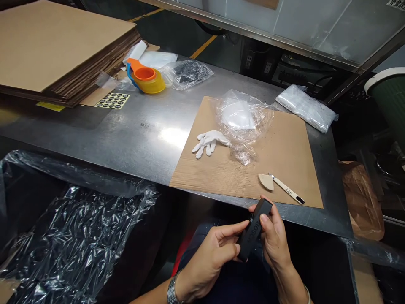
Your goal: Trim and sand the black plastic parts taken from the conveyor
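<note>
Between my two hands, just off the table's front edge, is a black oblong plastic part (253,234) with raised lettering on its side. My left hand (218,249) pinches its lower end between thumb and fingers. Around its upper end my right hand (274,234) is closed, the thumb pressed on the lettered side. Beyond them, on a cardboard sheet (284,147), lie a white-handled knife (287,188) marked A26 and a beige wedge-shaped piece (266,182). A white glove (210,142) rests farther left, beside a clear plastic bag (240,116) with something white inside.
The metal table (142,135) carries a stack of cardboard sheets (63,46), an orange and yellow tape dispenser (146,77), a sheet of round black stickers (113,100) and a wrapped white packet (306,107). Black plastic film (79,236) lines a container at lower left.
</note>
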The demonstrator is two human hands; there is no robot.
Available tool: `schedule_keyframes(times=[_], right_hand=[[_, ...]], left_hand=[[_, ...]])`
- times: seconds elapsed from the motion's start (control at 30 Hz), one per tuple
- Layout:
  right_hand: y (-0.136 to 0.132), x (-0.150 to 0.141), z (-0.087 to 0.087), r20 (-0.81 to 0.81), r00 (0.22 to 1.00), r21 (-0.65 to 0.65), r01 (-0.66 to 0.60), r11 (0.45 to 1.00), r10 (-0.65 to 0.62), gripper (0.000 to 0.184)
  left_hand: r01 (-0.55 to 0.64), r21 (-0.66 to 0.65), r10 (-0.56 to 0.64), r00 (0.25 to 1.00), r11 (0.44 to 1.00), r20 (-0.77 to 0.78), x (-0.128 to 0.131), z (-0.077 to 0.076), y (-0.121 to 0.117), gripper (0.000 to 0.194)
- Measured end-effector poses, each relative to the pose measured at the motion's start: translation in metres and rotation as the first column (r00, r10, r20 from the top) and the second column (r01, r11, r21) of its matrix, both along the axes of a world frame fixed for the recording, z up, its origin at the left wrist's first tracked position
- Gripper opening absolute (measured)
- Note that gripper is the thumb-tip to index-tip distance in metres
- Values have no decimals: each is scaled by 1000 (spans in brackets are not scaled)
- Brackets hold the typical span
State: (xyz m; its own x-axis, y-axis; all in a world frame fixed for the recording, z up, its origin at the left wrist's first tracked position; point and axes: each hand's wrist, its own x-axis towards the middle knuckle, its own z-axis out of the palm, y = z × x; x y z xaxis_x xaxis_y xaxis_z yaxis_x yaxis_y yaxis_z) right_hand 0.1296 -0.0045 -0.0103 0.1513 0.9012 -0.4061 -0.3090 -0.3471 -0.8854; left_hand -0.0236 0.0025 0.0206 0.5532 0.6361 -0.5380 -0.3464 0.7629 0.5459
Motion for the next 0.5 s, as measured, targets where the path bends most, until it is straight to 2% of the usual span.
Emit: schedule_keyframes(times=[0.5], right_hand=[[-2, 0, -5, 96, 995, 76, -16, 997, 9, 49]], left_hand=[[-13, -20, 12, 999, 1000, -52, 4, 1, -2, 40]])
